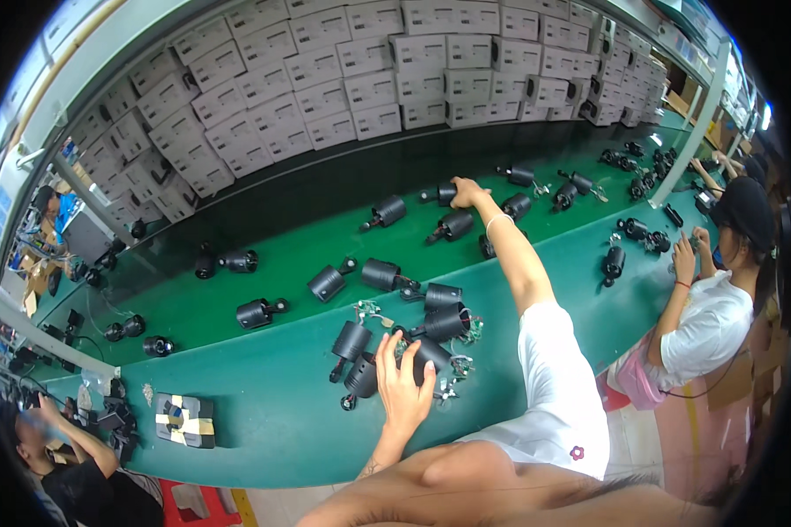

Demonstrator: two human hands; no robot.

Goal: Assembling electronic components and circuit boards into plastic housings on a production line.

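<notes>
My right hand (468, 192) reaches far over the green bench, its fingers closed on a black cylindrical housing (445, 193) with a small jointed mount. Close to me, my left hand (404, 386) has its fingers spread over a cluster of similar housings. One housing (430, 357) lies beside its thumb and another (361, 376) lies left of its fingers; contact is hard to tell. Small green circuit boards with wires (472, 328) poke out around this cluster. Another housing (455, 226) lies just nearer than my right hand.
Several more black housings (327, 284) lie scattered along the bright green strip (193, 307). A taped black box (185, 420) sits at the near left. White boxes (325, 79) are stacked behind. A co-worker (712, 299) sits at the right, another person (79, 457) at the lower left.
</notes>
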